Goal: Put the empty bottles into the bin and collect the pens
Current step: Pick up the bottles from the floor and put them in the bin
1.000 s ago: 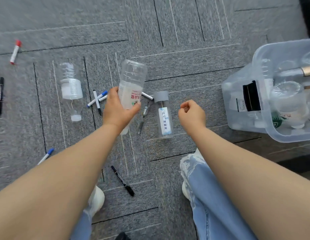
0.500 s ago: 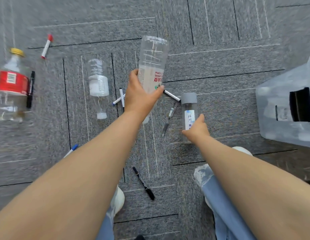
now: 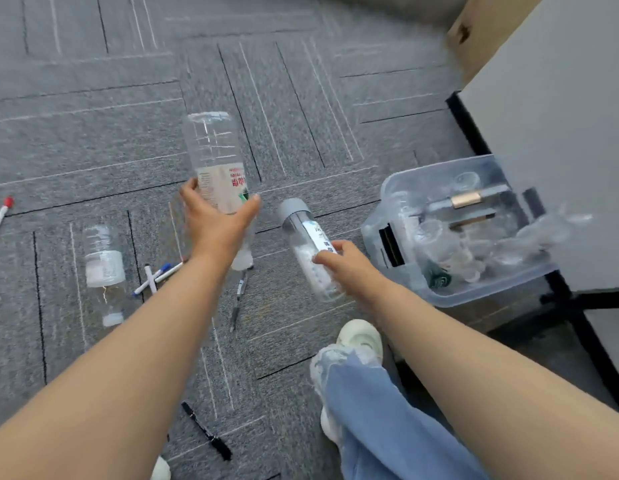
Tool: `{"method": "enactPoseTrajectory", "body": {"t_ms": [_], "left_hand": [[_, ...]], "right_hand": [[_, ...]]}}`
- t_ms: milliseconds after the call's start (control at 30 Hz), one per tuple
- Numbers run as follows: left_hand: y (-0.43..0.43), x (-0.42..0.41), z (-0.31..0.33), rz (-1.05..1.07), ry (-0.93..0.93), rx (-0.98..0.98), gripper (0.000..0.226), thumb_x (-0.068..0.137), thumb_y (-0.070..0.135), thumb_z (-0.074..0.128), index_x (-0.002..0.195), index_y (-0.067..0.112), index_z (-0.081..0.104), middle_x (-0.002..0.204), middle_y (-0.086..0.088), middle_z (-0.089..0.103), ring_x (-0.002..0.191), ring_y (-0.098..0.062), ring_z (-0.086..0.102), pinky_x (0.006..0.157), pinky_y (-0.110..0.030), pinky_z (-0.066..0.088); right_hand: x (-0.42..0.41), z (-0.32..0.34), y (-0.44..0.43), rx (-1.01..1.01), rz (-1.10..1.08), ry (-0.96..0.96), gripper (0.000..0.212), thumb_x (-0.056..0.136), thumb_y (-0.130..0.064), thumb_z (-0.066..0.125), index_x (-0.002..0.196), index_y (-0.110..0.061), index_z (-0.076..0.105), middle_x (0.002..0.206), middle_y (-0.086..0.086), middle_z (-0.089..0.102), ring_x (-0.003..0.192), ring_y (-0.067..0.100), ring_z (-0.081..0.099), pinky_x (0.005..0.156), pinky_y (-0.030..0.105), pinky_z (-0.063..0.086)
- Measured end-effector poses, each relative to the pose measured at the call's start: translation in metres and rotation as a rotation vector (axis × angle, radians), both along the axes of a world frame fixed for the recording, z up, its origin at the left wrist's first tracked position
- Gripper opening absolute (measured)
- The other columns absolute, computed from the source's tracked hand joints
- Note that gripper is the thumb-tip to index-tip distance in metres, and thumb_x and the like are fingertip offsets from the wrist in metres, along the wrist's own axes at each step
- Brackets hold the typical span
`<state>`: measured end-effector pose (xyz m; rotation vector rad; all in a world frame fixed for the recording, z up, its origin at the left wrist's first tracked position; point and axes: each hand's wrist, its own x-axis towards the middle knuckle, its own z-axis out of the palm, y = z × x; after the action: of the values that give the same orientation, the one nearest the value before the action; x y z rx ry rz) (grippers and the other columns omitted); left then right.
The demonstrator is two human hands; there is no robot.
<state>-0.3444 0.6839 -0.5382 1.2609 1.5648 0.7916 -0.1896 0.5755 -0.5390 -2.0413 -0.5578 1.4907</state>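
Note:
My left hand (image 3: 216, 225) grips a clear bottle with a white label (image 3: 216, 161), held upside down above the carpet. My right hand (image 3: 348, 266) holds a smaller clear bottle with a grey cap (image 3: 306, 247), lifted and tilted, cap pointing away. The clear plastic bin (image 3: 453, 292) stands to the right and holds several bottles. A third clear bottle (image 3: 104, 268) lies on the carpet at the left. Blue-capped pens (image 3: 159, 277) lie crossed beside it, a grey pen (image 3: 239, 299) under my left forearm, a black pen (image 3: 207, 433) near my foot, a red-capped marker (image 3: 0, 216) at far left.
Grey carpet tiles cover the floor. A grey desk panel (image 3: 560, 133) with a black frame leg (image 3: 578, 317) stands right behind the bin. A cardboard box corner (image 3: 481, 32) shows at the top right. My shoe (image 3: 360, 337) and jeans leg are below the right hand.
My right hand has closed round the grey-capped bottle and lifted it off the carpet. The view has swung right, bringing the bin in. My left hand keeps holding its bottle.

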Motion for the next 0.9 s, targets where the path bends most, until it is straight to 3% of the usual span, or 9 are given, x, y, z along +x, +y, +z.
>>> {"method": "enactPoseTrajectory", "body": {"t_ms": [167,233,367,500,567,667,767,833,900], "left_hand": [[-0.027,0.060,0.041,-0.106,-0.032,0.022,0.078,0.076,0.013,0.070,0.136,0.012,0.019,0.128,-0.010,0.046,0.107,-0.024,0.054,0.090,-0.031,0.045],[-0.036,0.081,0.051,-0.184,-0.017,0.013,0.079,0.076,0.015,0.070,0.138,0.013,0.020,0.129,-0.009,0.047,0.106,-0.022,0.051,0.090,-0.031,0.043],[-0.051,0.121,0.068,-0.302,0.020,-0.015,0.083,0.075,0.028,0.074,0.141,0.019,0.024,0.135,-0.009,0.049,0.118,-0.027,0.051,0.093,-0.032,0.039],[-0.060,0.159,0.079,-0.450,0.004,-0.044,0.085,0.074,0.031,0.075,0.143,0.022,0.025,0.132,-0.009,0.055,0.112,-0.027,0.056,0.095,-0.036,0.044],[-0.062,0.173,0.084,-0.512,0.042,-0.029,0.086,0.075,0.033,0.074,0.144,0.024,0.025,0.134,-0.007,0.052,0.113,-0.026,0.055,0.092,-0.034,0.042],[-0.062,0.188,0.087,-0.581,0.084,-0.023,0.087,0.074,0.039,0.074,0.144,0.028,0.023,0.136,-0.004,0.051,0.113,-0.025,0.056,0.093,-0.039,0.046],[-0.062,0.195,0.086,-0.605,0.094,-0.046,0.089,0.074,0.042,0.072,0.145,0.028,0.021,0.137,-0.004,0.050,0.114,-0.027,0.055,0.093,-0.043,0.047],[-0.061,0.198,0.084,-0.601,0.124,-0.093,0.089,0.074,0.046,0.071,0.144,0.025,0.020,0.135,-0.006,0.052,0.113,-0.029,0.057,0.095,-0.045,0.048],[-0.060,0.199,0.080,-0.583,0.105,-0.159,0.086,0.075,0.049,0.069,0.141,0.019,0.022,0.131,-0.009,0.054,0.109,-0.029,0.059,0.094,-0.048,0.049]], "right_hand": [[0.051,0.058,-0.026,0.296,-0.445,-0.123,0.051,0.083,-0.021,0.063,0.127,-0.016,0.038,0.102,0.002,0.056,0.082,0.018,0.060,0.068,0.033,0.053],[0.076,0.071,-0.036,0.273,-0.685,-0.190,0.051,0.085,-0.023,0.060,0.130,-0.014,0.036,0.103,0.002,0.052,0.078,0.016,0.056,0.064,0.027,0.046],[0.126,0.074,-0.064,0.083,-1.049,-0.228,0.059,0.084,-0.029,0.058,0.135,-0.009,0.036,0.116,0.005,0.048,0.094,0.028,0.052,0.074,0.034,0.041],[0.174,0.092,-0.068,0.098,-1.137,-0.337,0.063,0.083,-0.039,0.057,0.136,-0.009,0.042,0.131,0.012,0.054,0.104,0.028,0.057,0.089,0.038,0.049],[0.190,0.104,-0.061,0.175,-1.199,-0.307,0.067,0.087,-0.044,0.050,0.145,-0.015,0.032,0.146,0.008,0.041,0.127,0.029,0.047,0.103,0.040,0.041],[0.180,0.106,-0.055,0.256,-1.248,-0.246,0.063,0.093,-0.039,0.042,0.149,-0.020,0.021,0.153,0.008,0.032,0.134,0.029,0.040,0.105,0.040,0.036],[0.153,0.088,-0.057,0.227,-1.245,-0.184,0.056,0.094,-0.035,0.043,0.145,-0.019,0.028,0.142,0.008,0.042,0.127,0.027,0.044,0.098,0.038,0.038],[0.142,0.076,-0.062,0.200,-1.226,-0.137,0.047,0.094,-0.035,0.043,0.136,-0.014,0.039,0.119,0.007,0.050,0.110,0.025,0.051,0.085,0.034,0.043],[0.139,0.069,-0.066,0.188,-1.111,-0.012,0.042,0.095,-0.043,0.042,0.119,-0.010,0.047,0.102,0.006,0.057,0.101,0.027,0.058,0.082,0.034,0.048]]}}
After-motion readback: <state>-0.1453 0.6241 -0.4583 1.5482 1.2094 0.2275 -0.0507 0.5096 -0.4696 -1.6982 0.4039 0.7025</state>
